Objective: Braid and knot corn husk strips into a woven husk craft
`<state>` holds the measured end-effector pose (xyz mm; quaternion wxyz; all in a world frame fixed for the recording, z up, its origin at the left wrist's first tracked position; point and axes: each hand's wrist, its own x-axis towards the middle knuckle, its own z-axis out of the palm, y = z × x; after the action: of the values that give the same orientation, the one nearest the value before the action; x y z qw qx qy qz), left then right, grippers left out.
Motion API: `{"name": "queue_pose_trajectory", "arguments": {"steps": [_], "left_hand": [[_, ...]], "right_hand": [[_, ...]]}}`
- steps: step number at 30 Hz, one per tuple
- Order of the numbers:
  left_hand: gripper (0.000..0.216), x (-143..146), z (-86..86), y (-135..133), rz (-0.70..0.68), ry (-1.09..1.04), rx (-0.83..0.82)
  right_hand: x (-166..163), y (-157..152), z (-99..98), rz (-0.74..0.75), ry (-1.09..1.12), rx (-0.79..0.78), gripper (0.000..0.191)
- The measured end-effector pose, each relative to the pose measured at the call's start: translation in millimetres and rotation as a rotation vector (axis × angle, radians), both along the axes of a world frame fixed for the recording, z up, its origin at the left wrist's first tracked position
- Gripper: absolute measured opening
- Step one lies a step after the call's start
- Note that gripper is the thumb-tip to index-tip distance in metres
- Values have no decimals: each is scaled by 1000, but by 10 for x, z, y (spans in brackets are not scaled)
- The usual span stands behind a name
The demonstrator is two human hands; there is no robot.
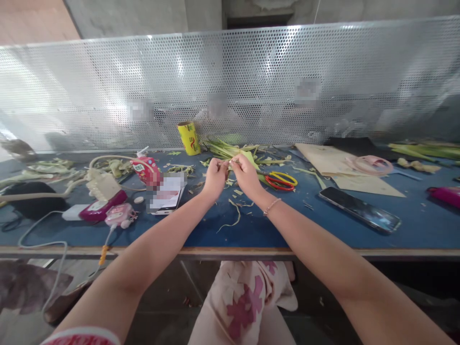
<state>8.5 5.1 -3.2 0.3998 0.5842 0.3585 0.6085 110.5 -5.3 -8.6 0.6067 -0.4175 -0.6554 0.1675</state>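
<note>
My left hand point(214, 178) and my right hand point(245, 173) meet over the middle of the blue tabletop point(251, 225). Both are closed in a pinch on a pale green leaf strip point(247, 159) held between them. A bracelet circles my right wrist. Green leaves point(224, 148) lie in a pile just behind my hands. Scissors with red and yellow handles point(281, 180) rest to the right of my right hand. Trimmed leaf scraps point(233, 211) lie scattered under my hands.
A yellow roll point(189, 138) stands by the perforated metal screen point(230, 86). A phone point(359, 209) and cardboard sheets point(345, 167) lie right; a pink tape ring point(368, 165) lies on them. Left are a red bottle point(145, 168), a second phone point(167, 194), pink gadgets point(108, 208) and cables.
</note>
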Motion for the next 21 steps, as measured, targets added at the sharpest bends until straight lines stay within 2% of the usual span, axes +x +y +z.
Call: {"name": "queue_pose_trajectory", "arguments": {"steps": [4,6,12,17,21], "left_hand": [[20,-13,9,4,152,41,64],[20,-27,20,1,178,54,78],[20,-40,73,-86,87,117,148],[20,-18,71,-119,51,136,203],[19,-6,29,-93,54,175,225]], "right_hand": [[-44,-1,-17,23,53,-6,16],[-51,-24,-3,36,70,-17,18],[-4,-23,33,31,188,-42,30],[0,101,-40,44,287,-21,34],[-17,168,-99,54,348,-63,34]]}}
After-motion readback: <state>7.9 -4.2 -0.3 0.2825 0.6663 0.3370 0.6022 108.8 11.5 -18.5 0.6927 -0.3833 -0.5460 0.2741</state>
